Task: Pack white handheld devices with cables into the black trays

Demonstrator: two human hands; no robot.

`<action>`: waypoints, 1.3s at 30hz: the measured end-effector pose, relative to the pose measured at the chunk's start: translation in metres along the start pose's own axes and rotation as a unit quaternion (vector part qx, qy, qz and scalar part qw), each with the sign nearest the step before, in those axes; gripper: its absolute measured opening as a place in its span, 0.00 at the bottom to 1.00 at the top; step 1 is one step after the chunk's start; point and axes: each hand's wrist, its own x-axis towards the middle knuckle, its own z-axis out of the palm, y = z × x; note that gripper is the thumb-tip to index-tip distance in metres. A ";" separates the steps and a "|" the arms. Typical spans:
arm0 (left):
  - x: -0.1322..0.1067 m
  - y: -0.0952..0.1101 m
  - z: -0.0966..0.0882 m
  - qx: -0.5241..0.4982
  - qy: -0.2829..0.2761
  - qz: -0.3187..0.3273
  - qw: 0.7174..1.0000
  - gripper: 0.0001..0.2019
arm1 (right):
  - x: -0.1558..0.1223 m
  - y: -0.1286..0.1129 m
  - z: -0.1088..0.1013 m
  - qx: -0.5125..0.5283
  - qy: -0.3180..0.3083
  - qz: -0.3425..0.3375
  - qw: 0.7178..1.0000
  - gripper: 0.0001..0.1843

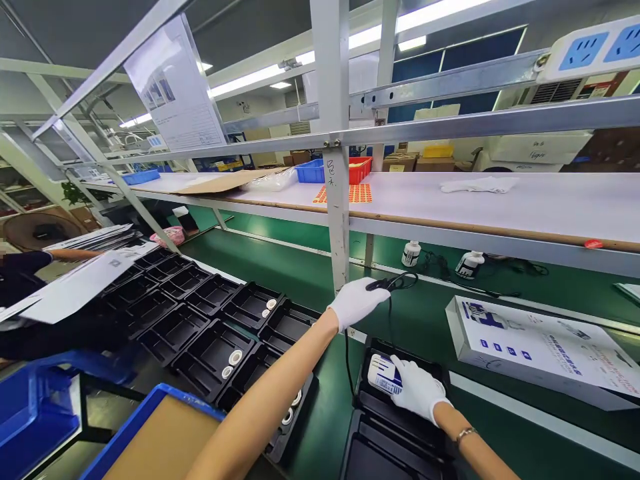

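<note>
My left hand (359, 304), in a white glove, is closed on a looped black cable (400, 283), lifted above the green work surface. A length of the cable hangs down toward the black tray (364, 393) below. In that tray lies a white bottle-shaped device (381, 375) with dark blue print. My gloved right hand (420, 390) grips its right side, fingers over the top. Another black tray (380, 453) sits just nearer to me. Several black trays (215, 353) stand in rows at the left, some holding white rings (235, 358).
A printed white box (545, 347) lies at the right. Two more white bottles (411, 254) with black cables stand behind, under a raised shelf (500, 213). A metal post (337, 227) rises beyond my left hand. At the far left a person's arm (75, 254) reaches over white sheets.
</note>
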 end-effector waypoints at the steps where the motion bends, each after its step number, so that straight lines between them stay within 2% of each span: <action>1: 0.002 -0.005 0.003 0.004 0.002 -0.008 1.000 0.21 | 0.006 0.000 0.002 0.010 0.003 -0.009 1.000 0.46; 5: 0.008 -0.025 0.012 0.025 0.005 -0.002 1.000 0.22 | 0.012 -0.003 0.005 0.069 0.039 -0.060 0.995 0.30; 8: 0.012 -0.037 0.014 0.009 0.014 -0.005 1.000 0.25 | 0.005 -0.002 0.004 0.107 0.072 -0.086 0.988 0.27; 10: 0.014 -0.041 0.013 -0.013 0.022 -0.022 0.999 0.24 | 0.002 0.001 -0.004 0.120 0.091 -0.070 0.986 0.24; 11: 0.015 -0.041 0.011 -0.019 0.026 -0.028 0.999 0.22 | 0.001 0.004 -0.014 0.123 0.104 -0.052 0.986 0.21; 13: 0.014 -0.038 0.006 -0.019 0.021 -0.031 0.999 0.20 | -0.002 0.011 -0.045 0.129 0.163 -0.002 0.978 0.23; 15: 0.013 -0.033 0.001 -0.021 -0.016 -0.027 0.999 0.18 | -0.005 0.017 -0.089 0.125 0.298 0.034 0.946 0.41; 16: 0.013 -0.030 0.000 -0.033 -0.047 -0.025 0.998 0.16 | -0.007 0.017 -0.112 0.117 0.365 0.022 0.923 0.49; 17: 0.013 -0.027 0.000 -0.052 -0.079 -0.021 0.995 0.15 | -0.009 0.016 -0.133 0.090 0.391 -0.032 0.915 0.52; 18: 0.015 -0.026 0.001 -0.076 -0.106 -0.012 0.991 0.12 | -0.010 0.012 -0.151 0.116 0.333 -0.067 0.933 0.51; 19: 0.017 -0.024 0.003 -0.111 -0.118 -0.001 0.987 0.11 | -0.010 0.006 -0.165 0.172 0.250 -0.070 0.950 0.47; 20: 0.019 -0.022 0.007 -0.157 -0.112 0.011 0.981 0.14 | -0.010 -0.001 -0.174 0.210 0.197 -0.060 0.956 0.42; 22: 0.026 -0.018 0.018 -0.272 -0.057 0.033 0.960 0.26 | -0.009 -0.019 -0.177 0.283 0.118 -0.032 0.951 0.38; 23: 0.030 -0.014 0.026 -0.331 -0.027 0.042 0.942 0.34 | -0.008 -0.028 -0.174 0.312 0.101 -0.030 0.944 0.39; 25: 0.036 -0.008 0.041 -0.403 -0.006 0.058 0.913 0.41 | -0.004 -0.043 -0.164 0.384 0.055 -0.058 0.920 0.44; 27: 0.039 -0.006 0.058 -0.399 0.015 0.097 0.912 0.41 | 0.003 -0.049 -0.156 0.450 0.038 -0.085 0.888 0.44; 29: 0.041 -0.018 0.074 -0.356 0.065 0.134 0.923 0.45 | 0.010 -0.045 -0.152 0.494 0.087 -0.088 0.861 0.43; 30: 0.041 -0.030 0.082 -0.332 0.077 0.142 0.929 0.52 | 0.014 -0.039 -0.152 0.507 0.127 -0.084 0.848 0.43; 31: 0.043 -0.044 0.091 -0.315 0.049 0.128 0.939 0.61 | 0.016 -0.031 -0.152 0.515 0.166 -0.078 0.837 0.43; 32: 0.044 -0.062 0.099 -0.295 -0.028 0.092 0.951 0.69 | 0.017 -0.022 -0.152 0.526 0.192 -0.082 0.825 0.42; 33: 0.047 -0.080 0.107 -0.259 -0.117 0.075 0.956 0.58 | 0.018 -0.012 -0.151 0.548 0.203 -0.090 0.806 0.41; 34: 0.051 -0.098 0.114 -0.221 -0.188 0.043 0.956 0.42 | 0.017 -0.002 -0.149 0.569 0.199 -0.099 0.792 0.41; 35: 0.057 -0.114 0.120 -0.179 -0.239 0.009 0.954 0.27 | 0.015 0.009 -0.145 0.578 0.188 -0.093 0.789 0.40; 36: 0.064 -0.129 0.125 -0.144 -0.270 -0.018 0.952 0.18 | 0.014 0.019 -0.138 0.555 0.164 -0.070 0.812 0.39; 38: 0.083 -0.151 0.134 -0.069 -0.309 -0.053 0.947 0.16 | 0.013 0.038 -0.115 0.414 0.098 0.013 0.905 0.35; 39: 0.093 -0.159 0.139 -0.021 -0.330 -0.058 0.942 0.16 | 0.014 0.046 -0.100 0.287 0.046 0.050 0.956 0.31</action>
